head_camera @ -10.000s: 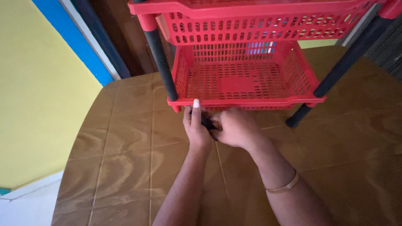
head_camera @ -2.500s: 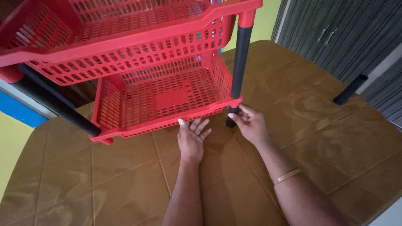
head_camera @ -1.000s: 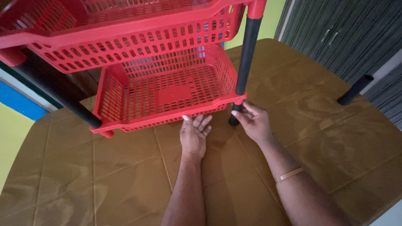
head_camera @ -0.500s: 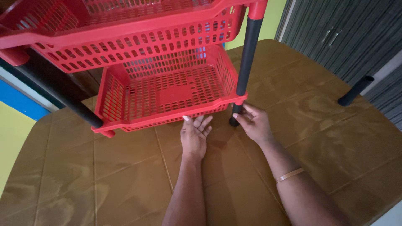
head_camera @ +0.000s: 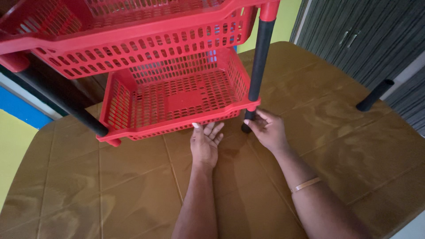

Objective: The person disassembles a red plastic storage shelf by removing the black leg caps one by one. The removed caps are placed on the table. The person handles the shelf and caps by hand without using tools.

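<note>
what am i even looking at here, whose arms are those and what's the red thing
This is one picture from a camera worn on a person's head, looking down, so the two bare arms are that person's own. The red thing is a plastic basket rack: slotted trays stacked on black tube legs. It stands tilted on a table under a brown cloth. The left hand lies palm up, its fingertips at the lower tray's front edge. The right hand pinches a short black leg piece under the tray's front corner, below the long black post. Another black tube lies loose at the far right.
</note>
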